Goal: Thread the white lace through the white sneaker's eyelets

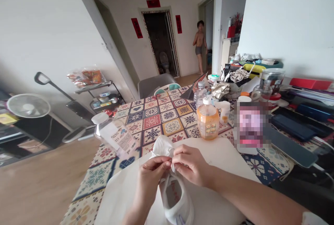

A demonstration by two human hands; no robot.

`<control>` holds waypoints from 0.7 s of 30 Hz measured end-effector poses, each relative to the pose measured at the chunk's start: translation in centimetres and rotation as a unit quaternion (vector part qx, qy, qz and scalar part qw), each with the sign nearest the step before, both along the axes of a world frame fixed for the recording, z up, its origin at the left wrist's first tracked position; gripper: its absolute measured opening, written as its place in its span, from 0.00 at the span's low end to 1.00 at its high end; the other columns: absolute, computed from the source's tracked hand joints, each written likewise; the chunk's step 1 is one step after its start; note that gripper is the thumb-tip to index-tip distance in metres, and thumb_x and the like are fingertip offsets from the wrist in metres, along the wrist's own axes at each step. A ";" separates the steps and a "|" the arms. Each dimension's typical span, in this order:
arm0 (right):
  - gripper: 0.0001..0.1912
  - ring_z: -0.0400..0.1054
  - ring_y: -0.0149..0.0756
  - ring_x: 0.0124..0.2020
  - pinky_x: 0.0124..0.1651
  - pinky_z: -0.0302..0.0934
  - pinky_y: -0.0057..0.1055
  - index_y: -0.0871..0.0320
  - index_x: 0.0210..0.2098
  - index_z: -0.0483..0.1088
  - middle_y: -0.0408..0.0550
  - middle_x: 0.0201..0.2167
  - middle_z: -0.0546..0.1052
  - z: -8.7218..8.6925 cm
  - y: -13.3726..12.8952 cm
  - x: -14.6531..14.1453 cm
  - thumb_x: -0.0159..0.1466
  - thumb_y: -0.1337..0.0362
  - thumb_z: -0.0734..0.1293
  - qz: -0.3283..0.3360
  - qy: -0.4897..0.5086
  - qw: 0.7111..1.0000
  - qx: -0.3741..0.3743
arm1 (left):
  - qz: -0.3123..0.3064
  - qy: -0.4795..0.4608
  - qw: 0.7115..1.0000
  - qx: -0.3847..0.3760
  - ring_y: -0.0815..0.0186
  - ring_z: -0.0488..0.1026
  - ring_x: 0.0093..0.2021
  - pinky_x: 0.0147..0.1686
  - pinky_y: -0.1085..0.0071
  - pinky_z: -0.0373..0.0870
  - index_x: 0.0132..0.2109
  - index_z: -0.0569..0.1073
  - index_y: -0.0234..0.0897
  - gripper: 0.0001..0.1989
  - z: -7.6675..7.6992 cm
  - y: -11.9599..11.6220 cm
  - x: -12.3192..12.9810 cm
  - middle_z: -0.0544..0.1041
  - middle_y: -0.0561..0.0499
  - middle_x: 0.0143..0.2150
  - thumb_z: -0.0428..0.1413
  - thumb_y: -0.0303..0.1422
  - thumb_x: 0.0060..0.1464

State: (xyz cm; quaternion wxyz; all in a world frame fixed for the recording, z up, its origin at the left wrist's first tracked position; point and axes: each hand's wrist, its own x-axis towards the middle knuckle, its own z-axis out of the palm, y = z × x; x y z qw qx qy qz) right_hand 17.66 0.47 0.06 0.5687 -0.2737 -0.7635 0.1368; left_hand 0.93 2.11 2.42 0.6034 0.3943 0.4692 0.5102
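A white shoe (162, 145) lies on a white mat, its toe pointing away from me and its opening towards me. Red marks show on the insole. Over the shoe's front, my left hand (151, 174) has thumb and index finger pinched together at a white shoelace (172, 168). Close against it, my right hand (191, 165) also grips the lace with bent fingers. The fingertips of both hands nearly meet, and they cover the lace ends and part of the eyelets.
The white mat (122, 192) rests on a patterned tablecloth (151, 120). Left of the hands stands a clear plastic jar (114, 134); beyond them are an orange-filled bottle (208, 120) and a clear bottle (200, 94). Phones (292, 148) and clutter crowd the right. A person (199, 42) stands by a doorway.
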 end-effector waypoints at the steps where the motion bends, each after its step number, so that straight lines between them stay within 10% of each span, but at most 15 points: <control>1: 0.08 0.71 0.34 0.41 0.46 0.64 0.31 0.55 0.35 0.72 0.50 0.40 0.75 0.2 0.0 0.0 0.69 0.62 0.64 0.026 0.032 0.998 -0.042 | 0.002 -0.006 1.000 0.009 0.71 0.71 0.21 0.22 0.79 0.68 0.22 0.78 0.32 0.17 0.0 0.2 -0.2 0.78 0.50 0.21 0.75 0.34 0.21; 5: 0.11 0.69 0.38 0.50 0.55 0.59 0.37 0.55 0.32 0.69 0.48 0.41 0.77 1.2 0.1 0.1 0.66 0.56 0.69 0.189 0.246 0.923 -0.227 | 0.040 -0.120 0.990 0.065 0.69 0.76 0.26 0.27 0.76 0.74 0.33 0.79 0.35 0.14 0.3 1.4 -1.1 0.76 0.54 0.25 0.71 0.31 0.36; 10: 0.13 0.68 0.32 0.27 0.42 0.62 0.34 0.55 0.31 0.64 0.36 0.17 0.67 2.2 0.4 0.6 0.65 0.55 0.70 0.347 0.418 0.772 -0.330 | 0.017 -0.244 0.968 0.060 0.82 0.55 0.14 0.15 0.85 0.57 0.42 0.75 0.37 0.13 0.9 2.8 -2.6 0.64 0.62 0.21 0.61 0.24 0.47; 15: 0.16 0.45 0.24 0.16 0.21 0.44 0.24 0.55 0.30 0.62 0.31 0.14 0.56 2.6 0.9 1.7 0.61 0.56 0.72 0.397 0.391 0.732 -0.392 | -0.150 0.015 0.987 0.049 0.77 0.47 0.16 0.17 0.79 0.41 0.56 0.70 0.40 0.23 0.8 3.4 -5.3 0.59 0.62 0.19 0.61 0.38 0.53; 21: 0.19 0.40 0.22 0.15 0.20 0.35 0.25 0.56 0.30 0.60 0.30 0.14 0.55 2.7 1.4 2.9 0.56 0.55 0.74 0.385 0.264 0.730 -0.500 | -0.330 0.287 0.898 0.040 0.72 0.46 0.20 0.23 0.73 0.42 0.46 0.76 0.36 0.22 1.2 3.5 -7.2 0.55 0.62 0.17 0.56 0.49 0.56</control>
